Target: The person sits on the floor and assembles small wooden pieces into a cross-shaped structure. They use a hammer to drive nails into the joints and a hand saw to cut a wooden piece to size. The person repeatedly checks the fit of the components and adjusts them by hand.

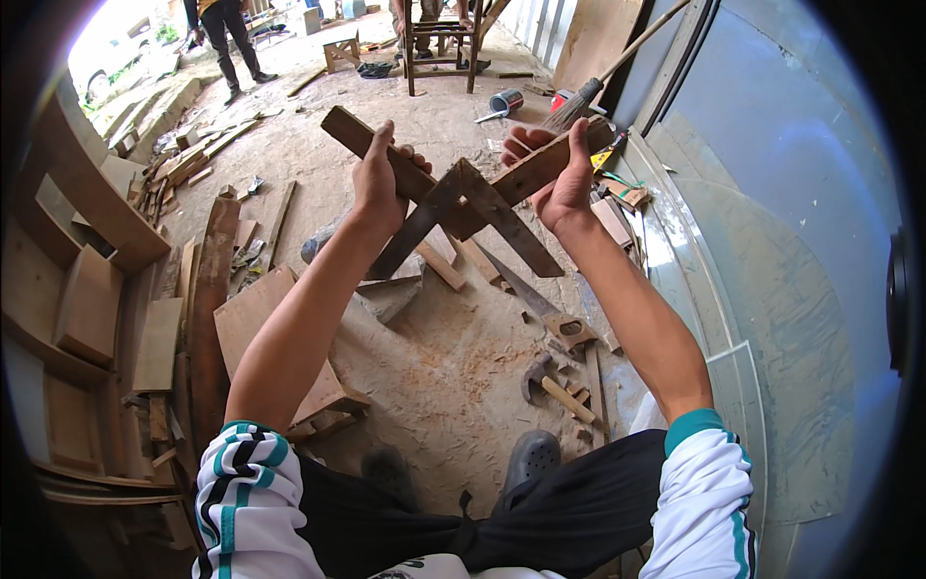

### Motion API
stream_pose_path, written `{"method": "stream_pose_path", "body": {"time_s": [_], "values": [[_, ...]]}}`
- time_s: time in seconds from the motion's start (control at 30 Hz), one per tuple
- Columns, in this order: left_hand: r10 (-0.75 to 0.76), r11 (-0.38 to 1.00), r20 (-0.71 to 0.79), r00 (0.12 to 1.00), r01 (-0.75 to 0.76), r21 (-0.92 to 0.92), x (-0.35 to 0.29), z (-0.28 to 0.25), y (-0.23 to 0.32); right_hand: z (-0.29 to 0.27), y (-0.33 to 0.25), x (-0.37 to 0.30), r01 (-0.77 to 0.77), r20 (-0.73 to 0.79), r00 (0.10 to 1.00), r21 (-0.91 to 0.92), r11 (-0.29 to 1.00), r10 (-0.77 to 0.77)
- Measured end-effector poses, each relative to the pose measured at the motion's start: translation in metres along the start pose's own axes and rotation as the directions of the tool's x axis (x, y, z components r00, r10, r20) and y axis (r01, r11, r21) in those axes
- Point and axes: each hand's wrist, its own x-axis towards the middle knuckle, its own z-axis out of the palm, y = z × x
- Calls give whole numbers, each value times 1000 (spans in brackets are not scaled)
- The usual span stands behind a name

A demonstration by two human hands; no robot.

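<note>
Raised in front of me is a brown wooden frame piece, made of flat strips joined at angles into a zigzag shape with a peak in the middle. My left hand is closed round its upper left strip. The upper right strip rests in my right hand, with the thumb against the wood and the other fingers behind it, partly spread. On the ground below lies a handsaw, its blade pointing up toward the frame piece. Closer to my feet there is a hammer with a wooden handle.
Wood offcuts and boards line the left side, beside a wooden cabinet frame. Glass sheets lean at the right near a broom. Farther off are a tipped can, a wooden chair frame and two people.
</note>
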Motion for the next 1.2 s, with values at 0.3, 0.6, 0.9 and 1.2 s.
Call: {"method": "stream_pose_path", "body": {"time_s": [0.3,0.6,0.9,1.2], "values": [[-36,999,-43,998,37,6,-3,16,-18,-1,-24,-5,-84,82,993,-13,996,85],[41,998,-78,996,-37,55,-3,21,-8,15,-22,-12,15,71,997,-74,997,-10],[53,995,-112,992,-62,-81,-7,31,-10,19,-25,-6,2,-31,1000,66,998,0],[123,984,-47,991,-128,-125,14,70,23,49,-56,11,132,10,991,62,989,-133]]}}
